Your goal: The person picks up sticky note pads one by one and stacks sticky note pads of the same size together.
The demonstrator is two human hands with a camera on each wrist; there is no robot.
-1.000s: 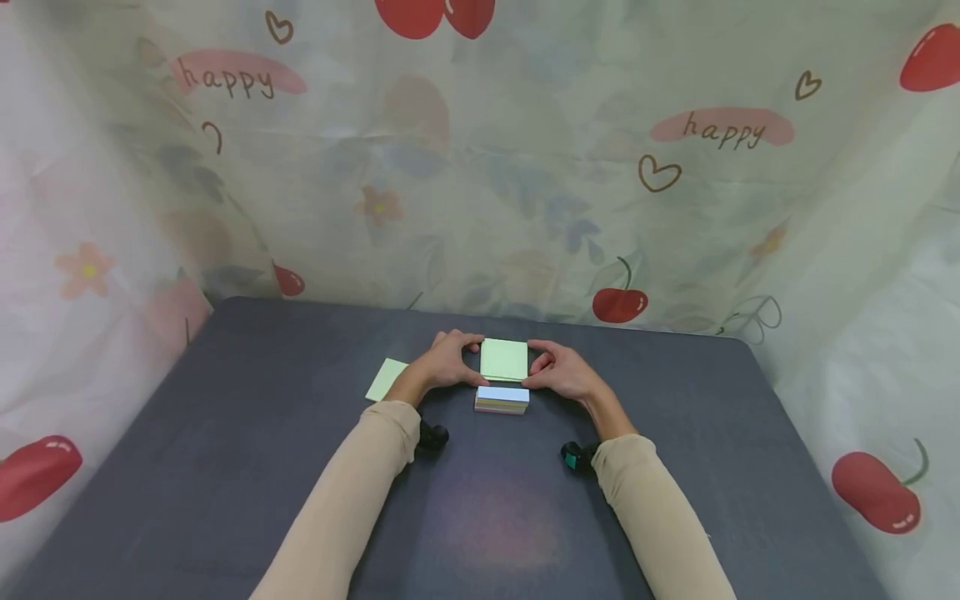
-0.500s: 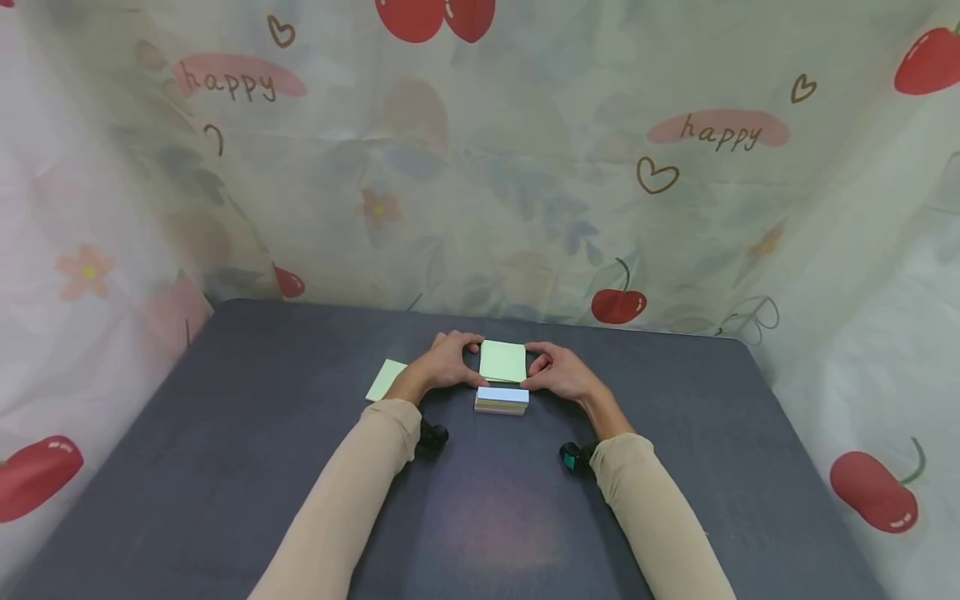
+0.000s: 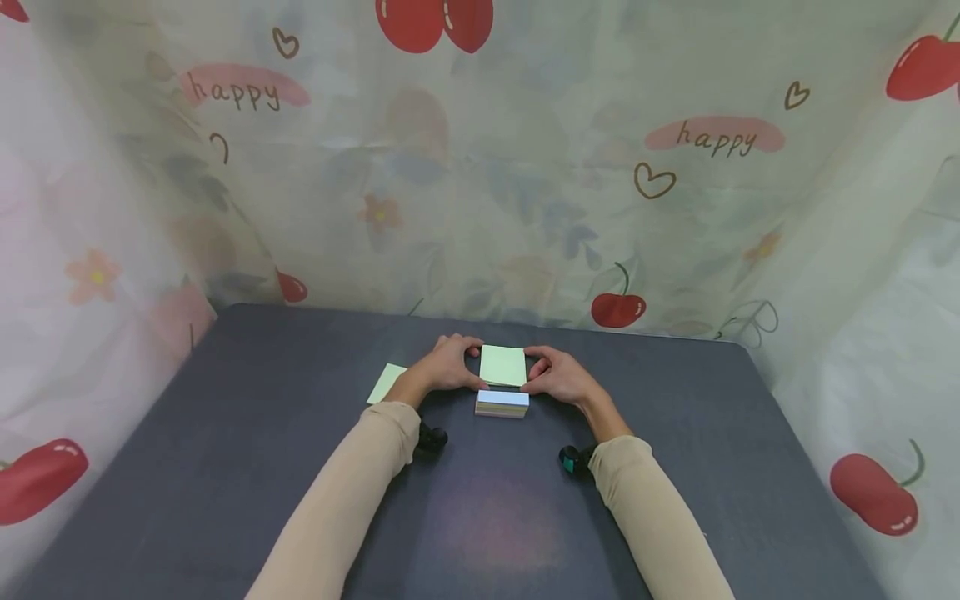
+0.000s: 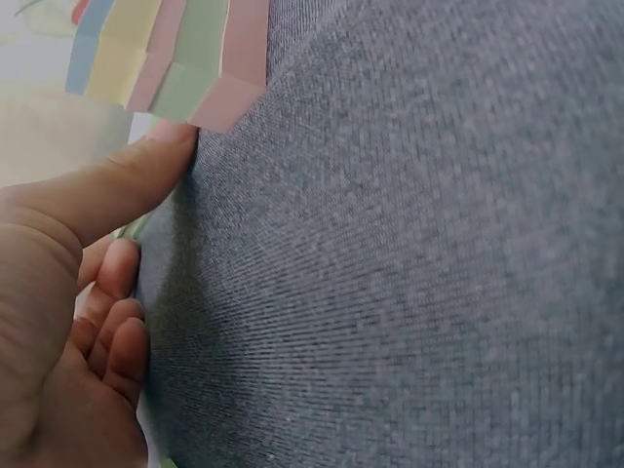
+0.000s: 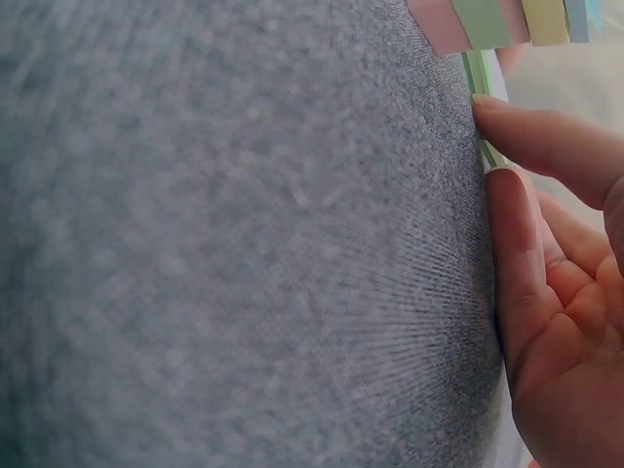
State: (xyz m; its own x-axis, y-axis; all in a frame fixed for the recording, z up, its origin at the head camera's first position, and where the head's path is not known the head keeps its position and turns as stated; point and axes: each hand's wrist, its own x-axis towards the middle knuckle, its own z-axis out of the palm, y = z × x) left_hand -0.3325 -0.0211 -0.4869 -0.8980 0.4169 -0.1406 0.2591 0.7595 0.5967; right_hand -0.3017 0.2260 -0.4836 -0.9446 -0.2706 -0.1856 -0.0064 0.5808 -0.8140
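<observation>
A square pale green stack of paper notes [image 3: 502,366] lies flat near the table's far side, between both hands. My left hand [image 3: 447,365] holds its left side, thumb at the near corner and forefinger at the far one. On the opposite side my right hand [image 3: 561,377] does the same with thumb and forefinger. Just nearer than the stack sits a thick block of coloured notes [image 3: 502,404]; its pink, green, yellow and blue layers show in the left wrist view. A thin green edge of the stack [image 5: 476,73] shows beside the right fingers.
Another pale green paper [image 3: 386,383] lies left of the left hand, partly hidden by the wrist. The dark grey table [image 3: 495,517] spreads out in front. A patterned curtain [image 3: 480,200] hangs behind its far edge and along both sides.
The right hand has edged slightly left with the stack's right side. The left hand stays in place. The head view has tilted a little, so the scene sits slightly lower.
</observation>
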